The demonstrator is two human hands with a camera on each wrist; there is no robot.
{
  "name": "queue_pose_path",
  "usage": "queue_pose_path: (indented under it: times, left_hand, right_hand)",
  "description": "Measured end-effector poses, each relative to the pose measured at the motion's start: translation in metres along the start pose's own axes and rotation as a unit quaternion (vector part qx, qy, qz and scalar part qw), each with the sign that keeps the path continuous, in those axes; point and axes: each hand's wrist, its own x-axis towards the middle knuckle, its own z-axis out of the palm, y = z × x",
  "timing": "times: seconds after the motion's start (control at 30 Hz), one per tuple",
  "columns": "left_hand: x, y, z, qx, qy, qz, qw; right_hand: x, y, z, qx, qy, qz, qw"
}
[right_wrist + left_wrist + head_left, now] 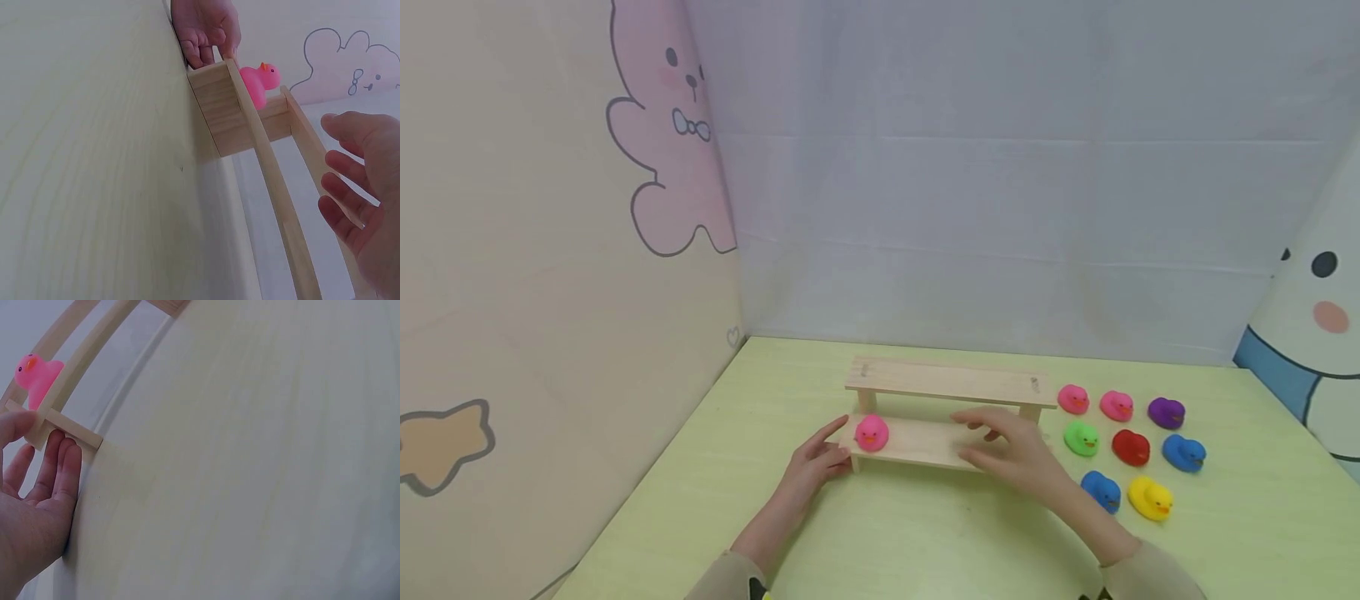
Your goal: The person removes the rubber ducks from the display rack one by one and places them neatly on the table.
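Observation:
A small two-tier wooden shelf (951, 381) stands on the table, its upper board behind and above the lower board (917, 435). One pink rubber duck (872, 434) sits at the left end of that lower board, facing forward. My left hand (812, 465) grips the same end; in the left wrist view its thumb lies at the board's end and the other fingers (70, 465) reach underneath. Over the right part of the lower board is my right hand (1015, 452), fingers loosely bent and apart, holding nothing. The right wrist view shows it beside the boards, away from the duck (259, 82).
Right of the shelf, several rubber ducks stand in loose rows: pink (1073, 399), pink (1117, 406), purple (1167, 412), green (1082, 438), red (1131, 447), blue (1184, 452), blue (1101, 492) and yellow (1151, 498). Printed curtains hang behind and left of the pale table (910, 542).

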Motion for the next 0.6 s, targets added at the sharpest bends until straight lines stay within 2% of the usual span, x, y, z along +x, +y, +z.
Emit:
queue_pose_path:
  times: [0.2, 0.37, 0.6]
  left_hand:
    - [-0.001, 0.001, 0.001, -0.002, -0.006, 0.005, 1.0]
    - [-0.002, 0.006, 0.001, -0.005, -0.014, -0.002, 0.9999]
    - [-0.014, 0.023, 0.006, 0.0, -0.021, 0.001, 0.9998]
  right_hand:
    - [0.01, 0.017, 0.031, 0.017, -0.007, 0.014, 1.0]
    - [0.021, 0.015, 0.051, 0.039, -0.012, 0.018, 0.999]
    - [0.034, 0.011, 0.077, 0.049, -0.021, 0.027, 0.998]
